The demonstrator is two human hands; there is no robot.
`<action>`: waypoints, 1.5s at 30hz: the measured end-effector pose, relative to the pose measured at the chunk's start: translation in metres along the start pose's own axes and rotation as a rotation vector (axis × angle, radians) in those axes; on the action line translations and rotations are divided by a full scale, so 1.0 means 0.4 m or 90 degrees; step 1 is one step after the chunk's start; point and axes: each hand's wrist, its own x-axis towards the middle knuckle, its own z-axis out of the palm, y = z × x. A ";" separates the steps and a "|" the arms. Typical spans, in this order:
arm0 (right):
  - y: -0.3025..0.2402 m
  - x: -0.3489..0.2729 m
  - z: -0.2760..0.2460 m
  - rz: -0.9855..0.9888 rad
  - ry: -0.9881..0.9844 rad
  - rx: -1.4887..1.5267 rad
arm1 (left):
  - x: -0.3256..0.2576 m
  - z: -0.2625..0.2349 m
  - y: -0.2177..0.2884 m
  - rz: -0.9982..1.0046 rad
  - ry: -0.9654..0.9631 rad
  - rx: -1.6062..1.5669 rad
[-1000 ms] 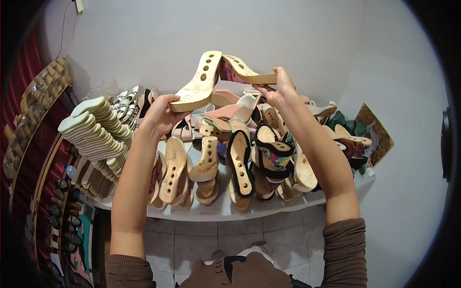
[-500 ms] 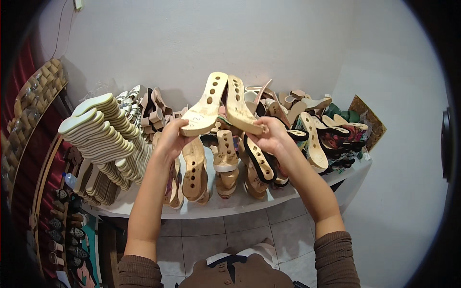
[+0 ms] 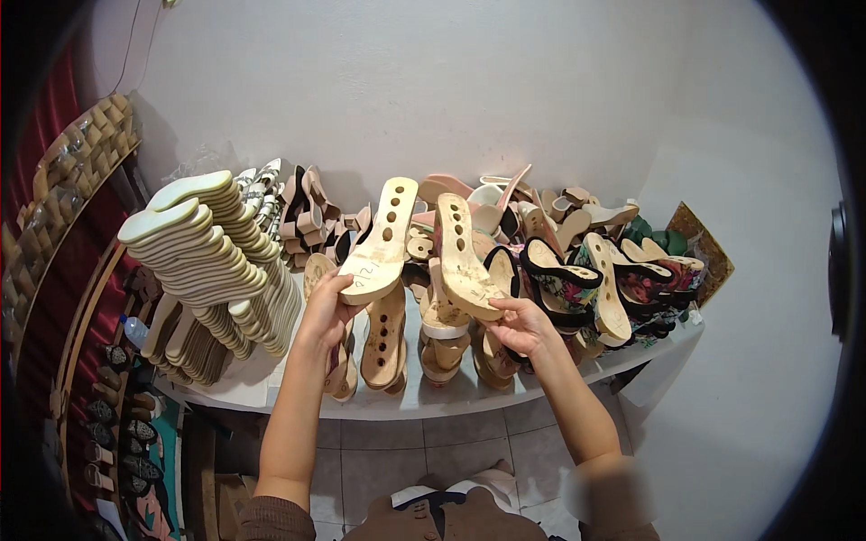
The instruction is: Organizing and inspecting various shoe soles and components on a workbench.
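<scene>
My left hand grips the broad toe end of a pale wooden shoe sole, its holed narrow end pointing away from me. My right hand pinches the toe end of a second wooden sole, browner and smudged, also with a row of holes. The two soles are held side by side above the table, apart from each other. Handwritten marks show on both. Below them stand more wooden soles, among them a holed one and one with a white band.
Tall stacks of cream insoles fill the table's left side. Floral sandals with black edging and other shoes crowd the right, before a brown board. A shoe rack stands lower left. The white tablecloth drapes the front edge.
Both soles have come down and nearer to me. Their far ends, close together before, are now further apart. My right hand has moved lower; my grip stays on both.
</scene>
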 end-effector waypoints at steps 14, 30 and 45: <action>-0.045 -0.100 -0.026 -0.112 -0.014 -0.010 | -0.069 0.014 -0.062 0.015 -0.006 -0.016; -0.001 -0.108 -0.031 -0.021 -0.070 0.061 | -0.093 0.010 -0.070 0.020 0.019 -0.013; -0.119 -0.112 0.020 -0.016 -0.049 -0.251 | -0.021 0.051 -0.060 0.042 0.017 0.005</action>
